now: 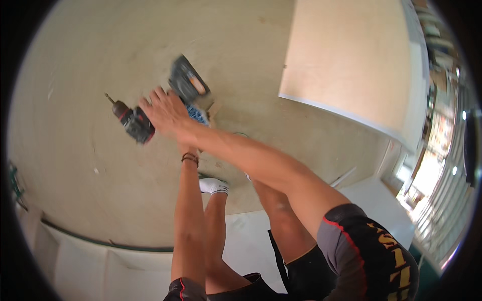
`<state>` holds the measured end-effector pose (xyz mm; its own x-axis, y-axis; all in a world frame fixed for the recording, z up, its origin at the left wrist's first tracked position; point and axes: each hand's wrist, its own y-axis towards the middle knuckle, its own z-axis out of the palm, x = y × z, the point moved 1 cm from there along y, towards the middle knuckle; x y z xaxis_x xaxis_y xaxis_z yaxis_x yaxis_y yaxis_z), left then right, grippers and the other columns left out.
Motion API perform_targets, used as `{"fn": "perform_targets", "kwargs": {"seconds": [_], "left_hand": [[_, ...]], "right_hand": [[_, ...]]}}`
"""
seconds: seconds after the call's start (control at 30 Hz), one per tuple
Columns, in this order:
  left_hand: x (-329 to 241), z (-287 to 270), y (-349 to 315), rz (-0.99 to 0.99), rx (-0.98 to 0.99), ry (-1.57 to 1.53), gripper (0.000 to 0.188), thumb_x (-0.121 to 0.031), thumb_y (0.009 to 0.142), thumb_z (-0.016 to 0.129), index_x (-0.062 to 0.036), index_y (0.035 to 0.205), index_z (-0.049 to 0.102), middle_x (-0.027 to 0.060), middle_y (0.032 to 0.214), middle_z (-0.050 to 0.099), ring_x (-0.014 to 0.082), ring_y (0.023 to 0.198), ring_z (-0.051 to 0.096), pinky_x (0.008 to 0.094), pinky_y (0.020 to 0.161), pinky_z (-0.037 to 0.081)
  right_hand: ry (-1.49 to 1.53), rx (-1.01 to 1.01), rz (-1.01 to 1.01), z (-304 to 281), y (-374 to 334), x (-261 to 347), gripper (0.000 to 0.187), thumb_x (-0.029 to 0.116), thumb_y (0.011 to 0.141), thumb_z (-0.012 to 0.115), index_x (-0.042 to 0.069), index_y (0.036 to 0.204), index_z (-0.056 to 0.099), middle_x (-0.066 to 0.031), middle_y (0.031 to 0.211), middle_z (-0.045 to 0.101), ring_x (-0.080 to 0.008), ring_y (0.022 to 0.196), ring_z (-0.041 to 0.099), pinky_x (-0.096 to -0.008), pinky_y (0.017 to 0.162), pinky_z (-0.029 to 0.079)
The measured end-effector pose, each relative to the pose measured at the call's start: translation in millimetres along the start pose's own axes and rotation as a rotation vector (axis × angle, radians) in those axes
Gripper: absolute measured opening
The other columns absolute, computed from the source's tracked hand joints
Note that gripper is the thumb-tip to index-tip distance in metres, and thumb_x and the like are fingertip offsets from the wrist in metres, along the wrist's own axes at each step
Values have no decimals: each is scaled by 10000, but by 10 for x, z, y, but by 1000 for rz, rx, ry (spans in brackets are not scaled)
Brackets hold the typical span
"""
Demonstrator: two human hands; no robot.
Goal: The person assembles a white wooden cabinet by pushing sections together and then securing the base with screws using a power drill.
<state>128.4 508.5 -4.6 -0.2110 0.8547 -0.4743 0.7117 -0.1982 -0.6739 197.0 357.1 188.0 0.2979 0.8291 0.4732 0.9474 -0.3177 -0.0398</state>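
A cordless drill (136,125) with a bit in its chuck points to the upper left. My right hand (165,111) is closed round its grip, and the battery end (189,79) sticks out above the knuckles. My left hand (186,147) passes under my right forearm; only the part by the wrist shows, with a dark cord bracelet, and its fingers are hidden. Close by my right wrist is an open brown cardboard box (214,111) with many small bluish pieces (198,114) in it, too blurred to name surely.
A large pale board (346,60) with a white edge lies at the upper right. My white-socked foot (214,186) stands below my hands. A pale surface (241,236) is under my legs. Something green (16,185) sits at the far left, and cluttered shelving (439,115) lines the right.
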Motion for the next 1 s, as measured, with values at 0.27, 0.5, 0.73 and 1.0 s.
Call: {"fn": "perform_targets", "kwargs": {"seconds": [0.27, 0.5, 0.73, 1.0], "left_hand": [[-728, -256, -830, 123, -197, 537, 598, -212, 831, 687, -37, 1352, 453, 192, 1289, 535, 366, 1131, 541, 447, 910, 473], [-583, -21, -547, 970, 93, 836, 344, -94, 863, 624, -46, 1185, 516, 164, 1235, 523, 355, 1121, 528, 441, 909, 476], [-746, 268, -575, 773, -126, 750, 205, -99, 816, 636, -47, 1006, 581, 159, 1029, 576, 362, 986, 572, 440, 812, 483], [-763, 45, -720, 881, -187, 844, 194, -239, 787, 722, -99, 921, 737, 97, 872, 633, 316, 864, 597, 413, 761, 489]], "right_hand": [[582, -108, 510, -2077, -2805, -159, 842, 326, 512, 875, 35, 1206, 497, -170, 1093, 618, -370, 1022, 595, -416, 829, 486], [758, -294, 1125, -2507, -4288, 162, 699, 236, 615, 799, 59, 1233, 523, -163, 1093, 628, -366, 1016, 618, -414, 844, 508], [852, -629, 1140, -1994, -4827, -238, 698, 153, 628, 810, 58, 1254, 516, -112, 1001, 672, -265, 905, 662, -348, 825, 513], [904, -826, 768, -1855, -5290, -691, 810, 188, 548, 867, 39, 1264, 518, -118, 991, 676, -227, 872, 670, -343, 798, 521]]}}
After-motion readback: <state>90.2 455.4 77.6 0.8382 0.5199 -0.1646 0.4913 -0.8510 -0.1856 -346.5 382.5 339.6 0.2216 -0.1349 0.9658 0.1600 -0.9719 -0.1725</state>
